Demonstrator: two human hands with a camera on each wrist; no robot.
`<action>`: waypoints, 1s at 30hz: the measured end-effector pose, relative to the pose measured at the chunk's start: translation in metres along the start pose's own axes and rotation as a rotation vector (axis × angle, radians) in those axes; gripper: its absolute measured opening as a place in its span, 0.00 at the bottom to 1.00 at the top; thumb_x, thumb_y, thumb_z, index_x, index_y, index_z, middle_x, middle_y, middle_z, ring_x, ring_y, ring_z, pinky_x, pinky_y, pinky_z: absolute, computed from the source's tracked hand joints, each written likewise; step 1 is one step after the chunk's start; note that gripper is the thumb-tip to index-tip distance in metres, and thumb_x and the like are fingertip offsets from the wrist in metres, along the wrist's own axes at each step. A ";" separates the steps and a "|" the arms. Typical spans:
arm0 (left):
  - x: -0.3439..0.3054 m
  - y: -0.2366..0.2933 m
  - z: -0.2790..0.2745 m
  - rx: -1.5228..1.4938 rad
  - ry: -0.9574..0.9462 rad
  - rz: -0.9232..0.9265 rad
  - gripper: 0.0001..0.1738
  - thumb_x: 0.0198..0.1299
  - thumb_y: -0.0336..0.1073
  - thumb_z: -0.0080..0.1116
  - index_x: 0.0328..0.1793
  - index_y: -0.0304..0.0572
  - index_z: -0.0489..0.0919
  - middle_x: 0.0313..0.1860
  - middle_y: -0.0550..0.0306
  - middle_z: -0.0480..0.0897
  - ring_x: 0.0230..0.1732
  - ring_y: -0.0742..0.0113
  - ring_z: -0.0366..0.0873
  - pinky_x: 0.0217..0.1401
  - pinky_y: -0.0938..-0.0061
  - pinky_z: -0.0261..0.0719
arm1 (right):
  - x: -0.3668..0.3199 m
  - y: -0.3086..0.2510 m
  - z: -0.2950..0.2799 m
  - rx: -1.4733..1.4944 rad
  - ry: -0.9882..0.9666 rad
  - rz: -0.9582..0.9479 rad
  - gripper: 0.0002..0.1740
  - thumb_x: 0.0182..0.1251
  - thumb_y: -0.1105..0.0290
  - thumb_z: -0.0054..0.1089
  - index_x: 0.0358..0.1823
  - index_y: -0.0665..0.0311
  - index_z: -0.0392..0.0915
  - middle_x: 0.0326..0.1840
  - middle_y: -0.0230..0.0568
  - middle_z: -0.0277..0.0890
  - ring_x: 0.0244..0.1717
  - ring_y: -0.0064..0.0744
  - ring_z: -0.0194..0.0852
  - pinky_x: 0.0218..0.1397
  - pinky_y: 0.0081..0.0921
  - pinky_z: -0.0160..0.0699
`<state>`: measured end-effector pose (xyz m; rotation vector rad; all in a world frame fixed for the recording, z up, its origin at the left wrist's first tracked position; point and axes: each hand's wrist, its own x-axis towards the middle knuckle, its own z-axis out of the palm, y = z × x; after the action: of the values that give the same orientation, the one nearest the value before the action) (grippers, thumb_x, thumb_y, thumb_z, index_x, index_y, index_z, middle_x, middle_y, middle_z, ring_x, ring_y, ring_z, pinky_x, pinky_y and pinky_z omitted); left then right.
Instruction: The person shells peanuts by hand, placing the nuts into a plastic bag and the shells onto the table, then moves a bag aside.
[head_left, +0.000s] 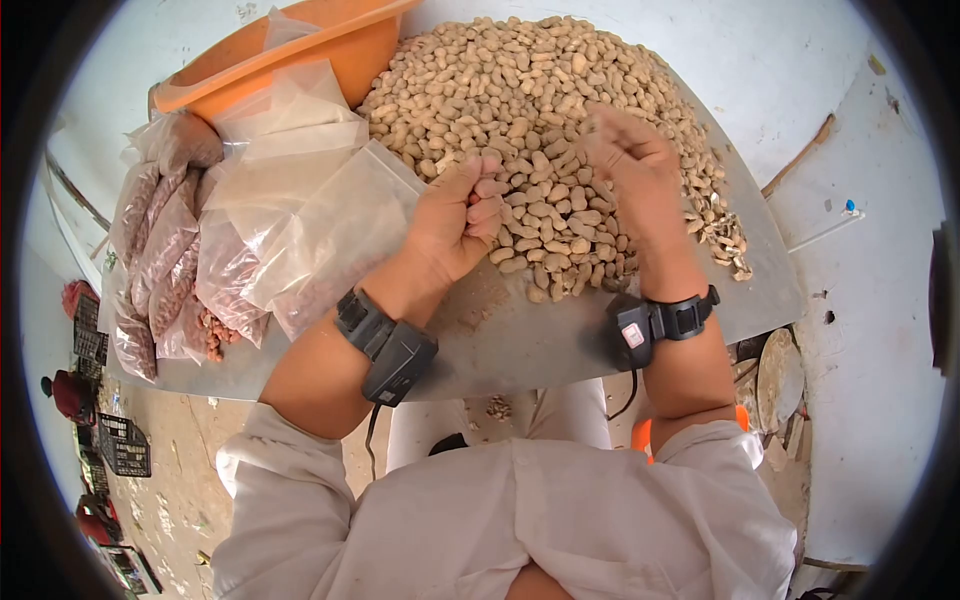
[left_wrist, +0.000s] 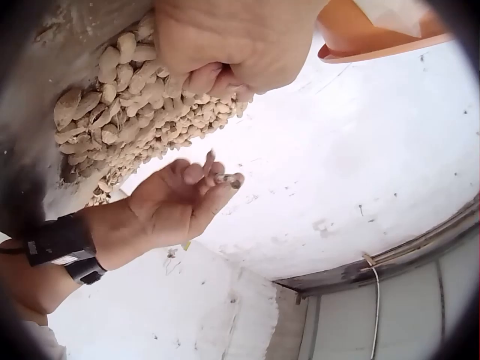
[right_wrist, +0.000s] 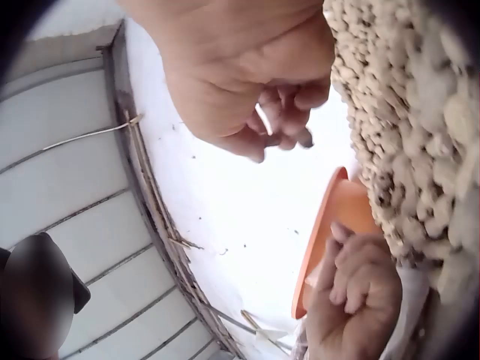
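Note:
My left hand (head_left: 455,220) is curled at the front left of a heap of unshelled peanuts (head_left: 520,70). A reddish peanut kernel (head_left: 473,199) shows between its fingers; the rest of the palm is hidden. Over the right part of the heap is my right hand (head_left: 640,165), raised and slightly blurred. Its thumb and fingers pinch a small piece of peanut shell (left_wrist: 227,179), seen in the left wrist view. In the right wrist view the left hand (right_wrist: 364,292) appears with bent fingers, beside the heap.
Plastic bags of reddish kernels (head_left: 160,240) and flat clear bags (head_left: 320,215) lie left of the heap. Behind them stands an orange basin (head_left: 270,75). Broken shells (head_left: 725,235) lie at the right of the grey table (head_left: 540,345). A white wall (head_left: 760,60) closes the back.

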<state>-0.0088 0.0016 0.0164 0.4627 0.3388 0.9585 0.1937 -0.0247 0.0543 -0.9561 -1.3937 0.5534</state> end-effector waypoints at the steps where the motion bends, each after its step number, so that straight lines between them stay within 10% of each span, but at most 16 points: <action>1: 0.000 0.001 -0.001 -0.002 0.015 0.015 0.09 0.68 0.39 0.46 0.41 0.42 0.71 0.23 0.66 0.66 0.18 0.80 0.57 0.15 0.88 0.53 | 0.004 0.002 -0.007 -0.236 0.171 -0.097 0.19 0.57 0.68 0.63 0.50 0.65 0.78 0.29 0.32 0.79 0.32 0.23 0.77 0.33 0.20 0.75; 7: 0.005 0.000 -0.010 -0.024 0.012 0.052 0.11 0.68 0.41 0.45 0.41 0.41 0.72 0.23 0.64 0.67 0.18 0.78 0.59 0.16 0.86 0.56 | 0.009 -0.014 -0.047 -0.978 0.702 -0.512 0.18 0.51 0.68 0.63 0.45 0.62 0.78 0.36 0.39 0.77 0.38 0.36 0.76 0.42 0.31 0.75; 16: 0.002 0.001 -0.002 -0.059 0.147 0.116 0.16 0.66 0.42 0.47 0.44 0.34 0.75 0.29 0.58 0.72 0.24 0.75 0.65 0.18 0.87 0.60 | -0.007 0.012 0.014 -0.793 -0.354 -0.336 0.07 0.54 0.69 0.59 0.35 0.58 0.80 0.33 0.39 0.76 0.40 0.43 0.74 0.42 0.34 0.73; 22: 0.004 0.000 -0.007 -0.021 0.062 0.076 0.11 0.66 0.36 0.49 0.43 0.34 0.75 0.29 0.61 0.72 0.22 0.78 0.64 0.17 0.88 0.58 | -0.007 0.029 0.024 -0.803 -0.438 -0.356 0.06 0.52 0.70 0.59 0.33 0.58 0.80 0.32 0.42 0.74 0.37 0.44 0.73 0.40 0.35 0.73; 30: -0.005 -0.011 0.010 0.335 0.099 0.236 0.10 0.60 0.29 0.56 0.47 0.34 0.76 0.25 0.67 0.72 0.19 0.82 0.60 0.17 0.87 0.56 | -0.012 0.018 0.028 -0.075 -0.177 -0.032 0.05 0.51 0.79 0.63 0.29 0.63 0.77 0.29 0.31 0.71 0.31 0.20 0.70 0.34 0.17 0.69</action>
<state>0.0010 -0.0101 0.0191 0.7751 0.5476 1.1622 0.1687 -0.0181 0.0306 -0.9614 -1.5947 0.5763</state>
